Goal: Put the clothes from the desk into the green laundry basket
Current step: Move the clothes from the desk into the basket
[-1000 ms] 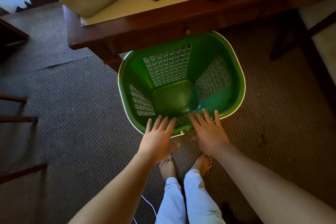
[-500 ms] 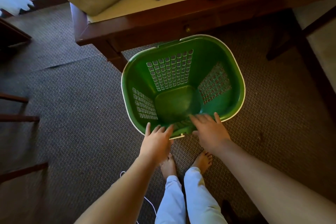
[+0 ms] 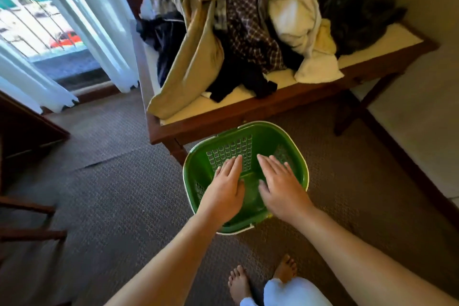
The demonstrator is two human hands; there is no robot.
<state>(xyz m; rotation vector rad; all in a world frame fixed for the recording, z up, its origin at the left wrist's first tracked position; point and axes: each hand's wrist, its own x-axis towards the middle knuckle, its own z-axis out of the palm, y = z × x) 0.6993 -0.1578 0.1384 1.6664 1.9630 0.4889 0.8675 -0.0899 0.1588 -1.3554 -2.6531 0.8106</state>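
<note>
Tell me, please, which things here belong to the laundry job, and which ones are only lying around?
Belong to the job:
- green laundry basket, nothing in it yet
- desk
- clothes on it: tan garment, checked garment, white garment, black garment
- left hand and right hand, open above the basket

Just lying about:
- curtain
- carpet
- wooden rungs

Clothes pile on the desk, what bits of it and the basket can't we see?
- Head view: the clothes pile overlaps itself. The beige cloth covers part of a dark garment, so the number of pieces is unclear.
- Head view: the pile's back is cut off by the top edge.
- Head view: the left hand and right hand cover much of the green laundry basket floor. Whether they touch it cannot be told.
</note>
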